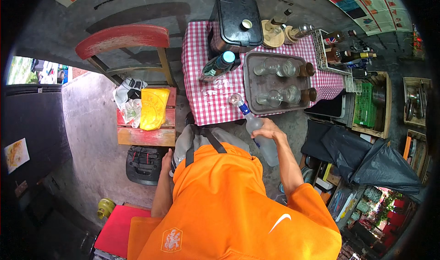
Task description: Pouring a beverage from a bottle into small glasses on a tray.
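Observation:
My right hand (269, 130) is wrapped round the shoulder of a frosted bottle (268, 151) with a blue band on its neck. The bottle leans, its neck pointing forward and left over the table's near edge. At its tip is a small clear glass rim (236, 99); whether this is a separate glass or the bottle's mouth I cannot tell. Beyond it, a brown tray (252, 83) bears several upturned or standing clear glasses (271, 98) and two brown ones (308, 95). My left hand (167, 161) hangs low beside my leg, its fingers stretched out and holding nothing.
A checked tablecloth (195, 72) covers the table. On it stand a dark bottle with a light-blue cap (219, 66), a black lidded bin (236, 21) and a wire basket of bottles (330, 60). A red wooden chair (146, 136) with a yellow bag (154, 109) is on the left.

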`<state>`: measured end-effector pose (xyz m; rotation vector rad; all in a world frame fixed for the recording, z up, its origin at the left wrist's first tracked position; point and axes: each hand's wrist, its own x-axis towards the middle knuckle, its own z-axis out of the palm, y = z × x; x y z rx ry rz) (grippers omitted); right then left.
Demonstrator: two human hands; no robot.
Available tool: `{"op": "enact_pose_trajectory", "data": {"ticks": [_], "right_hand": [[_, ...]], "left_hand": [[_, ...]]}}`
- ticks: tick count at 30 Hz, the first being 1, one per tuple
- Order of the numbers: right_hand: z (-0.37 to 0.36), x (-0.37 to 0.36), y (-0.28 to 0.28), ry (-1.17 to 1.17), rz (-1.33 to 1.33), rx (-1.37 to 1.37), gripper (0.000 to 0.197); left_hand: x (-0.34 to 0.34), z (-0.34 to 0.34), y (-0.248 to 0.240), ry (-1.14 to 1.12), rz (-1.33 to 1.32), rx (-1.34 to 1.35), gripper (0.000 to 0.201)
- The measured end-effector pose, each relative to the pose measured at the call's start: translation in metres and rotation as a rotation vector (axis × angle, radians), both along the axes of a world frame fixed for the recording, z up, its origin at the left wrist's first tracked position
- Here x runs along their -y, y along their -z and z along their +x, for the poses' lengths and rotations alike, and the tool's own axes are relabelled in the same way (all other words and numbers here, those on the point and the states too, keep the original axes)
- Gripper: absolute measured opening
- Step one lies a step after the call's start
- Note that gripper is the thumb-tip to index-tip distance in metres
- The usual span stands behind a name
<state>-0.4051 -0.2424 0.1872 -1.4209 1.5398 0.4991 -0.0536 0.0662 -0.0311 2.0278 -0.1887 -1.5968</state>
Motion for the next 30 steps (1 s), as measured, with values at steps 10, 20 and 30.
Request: {"op": "enact_pose_trajectory", "data": {"ticks": [10,20,30], "right_hand": [[-0.007,-0.001,0.010,0.008,-0.032,-0.008,0.061],[-0.006,0.000,0.005,0.008,0.003,-0.005,0.059],[-0.007,0.001,0.003,0.001,0.018,0.027,0.059]], "left_hand": [[0.011,-0.003,-0.023,-0.050,0.023,-0.016,0.065],[0.005,-0.003,-0.012,-0.028,-0.014,-0.004,0.065],[-0.011,0.001,0.027,-0.057,-0.040,-0.069,0.066]]}}
